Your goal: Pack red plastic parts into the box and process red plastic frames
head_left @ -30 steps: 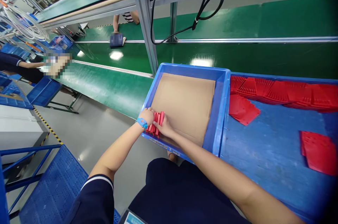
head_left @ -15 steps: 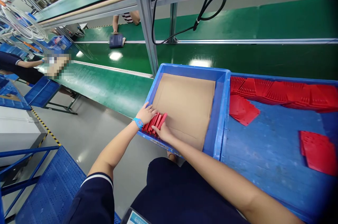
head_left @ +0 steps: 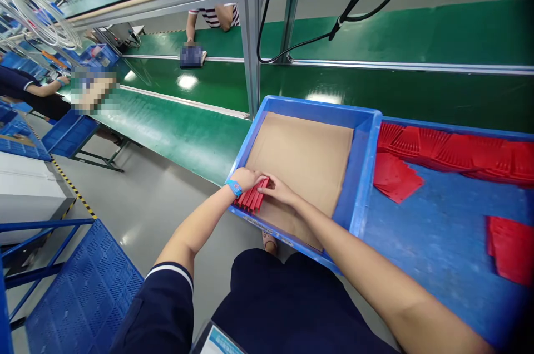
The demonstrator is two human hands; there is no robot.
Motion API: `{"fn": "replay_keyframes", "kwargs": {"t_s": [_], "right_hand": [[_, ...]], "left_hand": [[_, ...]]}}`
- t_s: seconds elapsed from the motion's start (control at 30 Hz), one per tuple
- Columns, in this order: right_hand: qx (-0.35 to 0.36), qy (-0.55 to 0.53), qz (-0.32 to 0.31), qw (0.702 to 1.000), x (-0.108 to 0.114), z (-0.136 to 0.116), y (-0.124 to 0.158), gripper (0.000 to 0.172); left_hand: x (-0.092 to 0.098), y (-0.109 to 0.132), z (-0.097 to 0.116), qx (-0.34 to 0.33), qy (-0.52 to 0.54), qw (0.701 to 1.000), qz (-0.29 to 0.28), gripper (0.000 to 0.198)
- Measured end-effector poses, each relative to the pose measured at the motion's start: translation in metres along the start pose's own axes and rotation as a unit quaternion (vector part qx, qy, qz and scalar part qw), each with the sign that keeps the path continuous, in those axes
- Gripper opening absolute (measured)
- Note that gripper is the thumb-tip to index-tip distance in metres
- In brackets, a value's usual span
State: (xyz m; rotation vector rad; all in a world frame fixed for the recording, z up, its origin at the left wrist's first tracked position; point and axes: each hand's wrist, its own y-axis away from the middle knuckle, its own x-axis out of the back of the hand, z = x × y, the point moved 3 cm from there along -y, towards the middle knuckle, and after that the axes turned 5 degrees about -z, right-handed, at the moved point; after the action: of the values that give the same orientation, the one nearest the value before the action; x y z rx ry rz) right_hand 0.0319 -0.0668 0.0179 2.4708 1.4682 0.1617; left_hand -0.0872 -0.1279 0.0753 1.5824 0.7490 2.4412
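Observation:
In the near left corner of a blue crate [head_left: 364, 176], several thin red plates [head_left: 251, 200] stand on edge in a row. My left hand [head_left: 246, 178], with a blue band at the wrist, curls over the far end of this row. From the right, my right hand [head_left: 278, 189] closes its thumb and fingers on the row's right side. Fingertips of both hands meet near the far right corner of the plates and are partly hidden. Brown cardboard [head_left: 306, 148] lines the crate floor.
To the right, a larger blue bin [head_left: 425, 248] holds a long row of red plates [head_left: 467, 151] and loose stacks. Behind runs a green conveyor [head_left: 187, 126] with a metal post [head_left: 249, 37] and a hanging black cable [head_left: 312, 39]. Two other people work farther left.
My left hand has slid right, from the row's left side onto its far end. My right hand has moved up to the far right corner. The view has shifted slightly.

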Motion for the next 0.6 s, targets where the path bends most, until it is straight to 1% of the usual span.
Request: {"fn": "replay_keyframes", "kwargs": {"t_s": [0.07,0.13,0.2,0.33,0.37,0.5,0.6], "right_hand": [[0.008,-0.024,-0.042,0.999,-0.006,-0.001,0.008,0.064],[0.017,-0.027,-0.057,0.998,-0.008,-0.002,0.014,0.067],[0.021,-0.020,-0.051,0.998,-0.007,-0.003,0.013,0.066],[0.029,0.017,-0.020,0.999,-0.003,-0.008,-0.002,0.050],[0.033,0.025,-0.012,0.999,-0.003,-0.009,-0.006,0.050],[0.058,0.034,0.000,0.998,-0.009,-0.006,-0.010,0.063],[0.067,0.034,-0.005,0.997,-0.014,-0.001,-0.009,0.057]], "left_hand": [[-0.002,0.002,0.000,0.013,-0.003,1.000,0.004,0.030],[-0.002,0.004,-0.001,0.023,-0.004,1.000,0.009,0.030],[-0.001,0.003,-0.001,0.032,-0.002,0.999,0.016,0.031],[0.003,0.001,0.001,0.034,0.001,0.999,0.026,0.032],[0.005,0.002,0.001,0.027,0.002,0.999,0.029,0.032],[0.017,0.012,-0.004,-0.025,0.001,0.999,0.042,0.028],[0.028,0.023,-0.015,-0.066,-0.008,0.997,0.047,0.025]]}}
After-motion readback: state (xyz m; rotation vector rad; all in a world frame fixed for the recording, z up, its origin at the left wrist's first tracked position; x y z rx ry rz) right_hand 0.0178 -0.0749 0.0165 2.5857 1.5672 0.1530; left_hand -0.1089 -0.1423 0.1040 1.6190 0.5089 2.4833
